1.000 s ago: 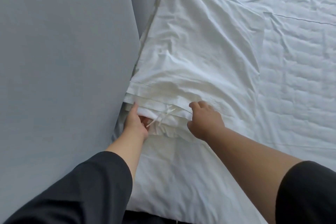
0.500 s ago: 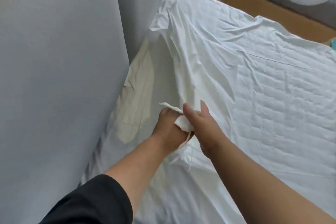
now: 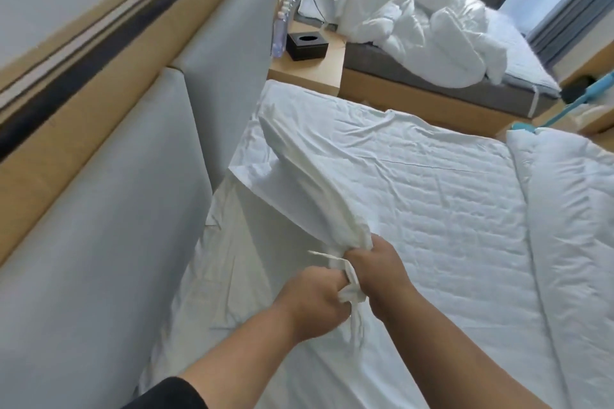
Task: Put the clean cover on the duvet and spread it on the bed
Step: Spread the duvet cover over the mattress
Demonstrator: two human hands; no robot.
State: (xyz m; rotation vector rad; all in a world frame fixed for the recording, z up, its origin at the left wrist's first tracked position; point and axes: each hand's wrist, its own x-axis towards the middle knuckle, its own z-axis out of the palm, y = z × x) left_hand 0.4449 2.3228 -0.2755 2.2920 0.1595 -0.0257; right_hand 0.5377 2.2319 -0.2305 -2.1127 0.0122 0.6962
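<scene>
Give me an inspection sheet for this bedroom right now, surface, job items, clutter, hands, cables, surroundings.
Surface: quilted white mattress, bare at centre.
Job's things: white fabric duvet cover, one bunched end lifted off the bed; puffy white duvet along the bed's right side.
Clutter: black tissue box and plastic water bottles on the wooden nightstand.
Grippers: left hand and right hand both grip the cover's bunched end.
Cables: nothing seen.
Surroundings: grey padded headboard at left; second bed with rumpled white bedding beyond.
</scene>
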